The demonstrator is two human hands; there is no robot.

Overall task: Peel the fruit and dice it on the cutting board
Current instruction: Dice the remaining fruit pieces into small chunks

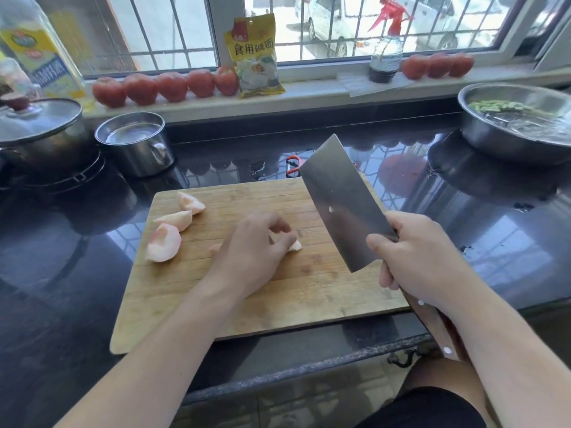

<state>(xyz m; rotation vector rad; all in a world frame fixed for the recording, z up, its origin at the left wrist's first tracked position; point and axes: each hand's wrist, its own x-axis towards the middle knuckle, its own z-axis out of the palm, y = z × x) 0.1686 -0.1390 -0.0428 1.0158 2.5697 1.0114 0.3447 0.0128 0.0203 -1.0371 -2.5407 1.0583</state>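
Observation:
A wooden cutting board (278, 304) lies on the dark counter. Three peeled pale-pink fruit pieces sit at its left: a far wedge (190, 202), a middle wedge (173, 219) and a larger near piece (163, 244). My left hand (256, 245) rests over the board's middle, its fingers curled around a small fruit piece (295, 246) that is mostly hidden under them. My right hand (420, 257) grips the wooden handle of a cleaver (340, 199), whose broad blade is raised and tilted above the board's right part.
A lidded pot (40, 131) and a steel cup of water (136, 143) stand at the back left. A steel basin with greens (519, 122) is at the back right. Tomatoes (163, 86), a yellow packet (256, 57) and a spray bottle (386, 54) line the windowsill. A red-handled peeler (292, 165) lies behind the board.

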